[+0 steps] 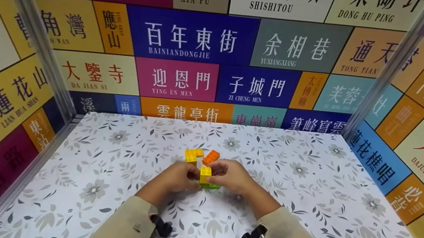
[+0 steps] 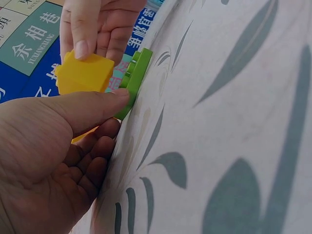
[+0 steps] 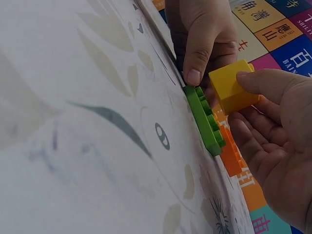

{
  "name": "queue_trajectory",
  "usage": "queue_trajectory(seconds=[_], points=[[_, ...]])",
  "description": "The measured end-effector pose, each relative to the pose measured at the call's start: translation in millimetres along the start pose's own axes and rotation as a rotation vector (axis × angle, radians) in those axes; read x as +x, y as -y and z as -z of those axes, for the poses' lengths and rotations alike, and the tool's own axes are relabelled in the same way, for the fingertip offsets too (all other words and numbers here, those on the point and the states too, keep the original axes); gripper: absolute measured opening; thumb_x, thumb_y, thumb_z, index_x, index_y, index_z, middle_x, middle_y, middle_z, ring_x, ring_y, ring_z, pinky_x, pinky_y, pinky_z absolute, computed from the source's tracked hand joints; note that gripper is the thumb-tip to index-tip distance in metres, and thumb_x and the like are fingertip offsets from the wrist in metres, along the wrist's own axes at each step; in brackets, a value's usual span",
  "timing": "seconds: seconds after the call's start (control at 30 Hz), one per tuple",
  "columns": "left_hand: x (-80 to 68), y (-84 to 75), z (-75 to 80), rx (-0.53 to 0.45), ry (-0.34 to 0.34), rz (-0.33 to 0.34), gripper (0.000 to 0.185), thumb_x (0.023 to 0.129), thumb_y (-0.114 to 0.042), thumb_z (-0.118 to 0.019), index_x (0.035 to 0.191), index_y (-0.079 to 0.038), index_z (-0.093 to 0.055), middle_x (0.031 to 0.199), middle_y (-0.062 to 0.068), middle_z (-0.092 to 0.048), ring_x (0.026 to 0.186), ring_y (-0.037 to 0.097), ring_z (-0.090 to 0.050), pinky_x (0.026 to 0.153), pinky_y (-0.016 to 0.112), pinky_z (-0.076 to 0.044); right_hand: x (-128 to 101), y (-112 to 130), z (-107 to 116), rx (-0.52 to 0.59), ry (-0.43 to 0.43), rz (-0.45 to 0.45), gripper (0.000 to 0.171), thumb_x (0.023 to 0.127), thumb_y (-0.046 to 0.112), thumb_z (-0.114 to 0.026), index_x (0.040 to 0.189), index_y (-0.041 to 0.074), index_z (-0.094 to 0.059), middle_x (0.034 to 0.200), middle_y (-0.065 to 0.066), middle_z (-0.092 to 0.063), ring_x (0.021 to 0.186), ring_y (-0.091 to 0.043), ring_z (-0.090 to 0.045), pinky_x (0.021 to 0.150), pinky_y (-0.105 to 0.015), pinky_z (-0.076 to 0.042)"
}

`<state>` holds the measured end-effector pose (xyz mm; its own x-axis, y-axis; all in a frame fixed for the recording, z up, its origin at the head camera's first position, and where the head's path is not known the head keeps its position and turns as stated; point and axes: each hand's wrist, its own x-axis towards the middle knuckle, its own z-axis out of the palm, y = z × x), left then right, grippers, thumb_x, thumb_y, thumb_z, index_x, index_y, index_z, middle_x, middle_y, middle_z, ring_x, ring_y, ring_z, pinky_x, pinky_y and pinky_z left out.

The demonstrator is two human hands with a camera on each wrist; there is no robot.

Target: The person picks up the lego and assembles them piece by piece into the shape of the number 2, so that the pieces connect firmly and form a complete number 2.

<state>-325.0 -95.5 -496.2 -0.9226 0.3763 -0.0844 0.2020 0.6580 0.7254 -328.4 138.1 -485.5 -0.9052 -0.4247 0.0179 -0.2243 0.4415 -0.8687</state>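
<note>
right fingers: right hand (image 1: 231, 176) pinches yellow brick (image 1: 205, 174), thumb on top, frame centre.
left fingers: left hand (image 1: 179, 179), thumb straight, presses green plate (image 1: 210, 186) flat on table (image 1: 305, 207).
step: keep the plate pinned; square studs, then press straight down.

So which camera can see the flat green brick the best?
The right wrist view. There the green brick shows its whole length and its studs, lying on the table with the left hand's thumb on one end. The left wrist view shows only part, behind that thumb. The head view shows just a thin green sliver under the yellow brick.
</note>
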Motion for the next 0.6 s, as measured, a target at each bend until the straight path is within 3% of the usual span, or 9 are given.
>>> queue_trajectory(seconds=[0.6], points=[[2.3,-0.2,0.5,0.001,0.023,0.043,0.027,0.085,-0.022,-0.09,0.111,-0.017,-0.08,0.104,-0.002,-0.074,0.096,0.018,-0.063,0.097,0.04,-0.055,0.4,-4.1,-1.8,-0.023,0.002,-0.035,0.038,0.087,0.021,-0.089,0.122,0.013,-0.077,0.109,-0.002,-0.08,0.1,-0.014,-0.073,0.094,-0.034,-0.061]])
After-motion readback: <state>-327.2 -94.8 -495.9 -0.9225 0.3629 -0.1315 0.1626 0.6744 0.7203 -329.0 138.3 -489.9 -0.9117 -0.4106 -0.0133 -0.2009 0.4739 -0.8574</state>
